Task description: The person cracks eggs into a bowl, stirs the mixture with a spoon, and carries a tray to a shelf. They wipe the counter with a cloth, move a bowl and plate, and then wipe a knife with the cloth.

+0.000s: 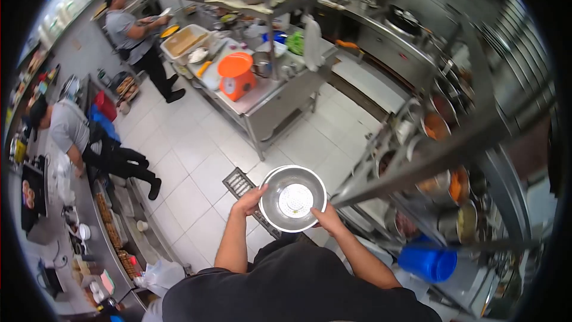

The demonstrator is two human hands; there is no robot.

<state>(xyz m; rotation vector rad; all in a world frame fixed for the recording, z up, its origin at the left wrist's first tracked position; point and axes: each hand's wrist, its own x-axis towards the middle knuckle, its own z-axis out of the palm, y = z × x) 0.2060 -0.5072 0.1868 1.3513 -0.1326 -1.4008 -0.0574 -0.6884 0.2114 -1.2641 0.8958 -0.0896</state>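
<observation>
A round stainless steel colander (311, 186) is in front of my body, its perforated bottom facing up at me. A small greenish bit lies in it. A second rim shows along its upper left edge, perhaps another bowl beneath. My left hand (249, 200) is closed on the left side of the rim. At the lower right of the rim, my right hand (326, 218) grips it too. The fingers under the colander are hidden.
Ahead stands a steel worktable (280, 100) with an orange scale (237, 76). Pots fill the metal rack at right, above a blue bucket (428, 261). Two people (128, 30) work at left. A floor drain grate (238, 183) lies just beyond my left hand.
</observation>
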